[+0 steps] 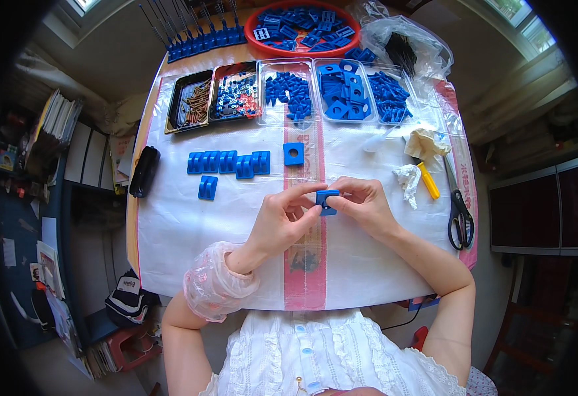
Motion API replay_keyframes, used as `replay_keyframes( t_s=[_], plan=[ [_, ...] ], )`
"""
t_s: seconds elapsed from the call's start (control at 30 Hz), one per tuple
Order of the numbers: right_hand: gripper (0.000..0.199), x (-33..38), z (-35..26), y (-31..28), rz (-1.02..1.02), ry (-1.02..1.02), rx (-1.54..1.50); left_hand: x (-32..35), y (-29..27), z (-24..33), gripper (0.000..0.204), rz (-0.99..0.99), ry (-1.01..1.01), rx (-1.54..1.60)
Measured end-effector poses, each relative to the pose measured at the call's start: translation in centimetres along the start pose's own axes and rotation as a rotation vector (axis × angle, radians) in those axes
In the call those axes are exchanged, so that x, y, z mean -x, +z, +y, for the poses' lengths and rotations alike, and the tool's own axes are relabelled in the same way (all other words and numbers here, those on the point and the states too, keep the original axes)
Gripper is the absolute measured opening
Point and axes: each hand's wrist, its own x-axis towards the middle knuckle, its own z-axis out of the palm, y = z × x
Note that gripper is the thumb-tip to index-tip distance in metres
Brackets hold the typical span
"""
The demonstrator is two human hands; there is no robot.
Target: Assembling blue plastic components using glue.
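Note:
A small blue plastic part (326, 201) with a round hole is pinched between both hands above the table's middle. My left hand (282, 220) grips its left side with thumb and fingers. From the right, my right hand (363, 203) closes on it, the thumb lying across its front. Just beyond the hands lies a square blue piece (293, 154) with a round hole. To the left is a row of blue ridged blocks (226, 163), and a single blue block (208, 188) sits apart, nearer to me.
Along the back stand trays of screws (196, 99), nuts (236, 99) and blue parts (345, 92), below a red basin (302, 51). At right lie a yellow-handled tool (428, 180), crumpled tissue (407, 183) and black-handled scissors (461, 221). A black case (145, 171) rests at the left edge.

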Motion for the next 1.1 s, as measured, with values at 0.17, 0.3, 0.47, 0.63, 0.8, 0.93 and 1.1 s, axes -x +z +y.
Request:
replay_keyframes(
  t_s=[0.17,0.3,0.47,0.63,0.8,0.93,1.1],
  plan=[
    [0.014,0.1,0.0,0.0,-0.008,0.009,-0.016,0.0,0.2,0.4,0.036,0.009,-0.049,0.068],
    [0.014,0.0,0.0,0.0,-0.012,0.009,-0.014,0.0,0.1,0.0,0.035,0.005,-0.071,0.107],
    [0.014,0.1,-0.2,0.0,-0.006,0.007,0.005,0.0,0.1,0.3,0.034,-0.008,-0.086,0.128],
    [0.014,0.1,-0.4,0.0,-0.001,0.007,0.011,0.0,0.0,0.3,0.033,-0.017,-0.085,0.097],
    [0.013,0.2,-0.5,0.0,-0.001,0.010,0.019,0.1,-0.1,0.2,0.033,-0.012,-0.087,0.065],
    [0.013,0.2,-0.4,0.0,-0.001,0.000,0.020,0.2,-0.1,0.3,0.034,-0.004,-0.059,0.014],
    [0.014,0.2,-0.5,0.1,-0.011,0.021,0.020,0.2,0.1,1.1,0.033,0.030,-0.036,-0.023]
  ],
)
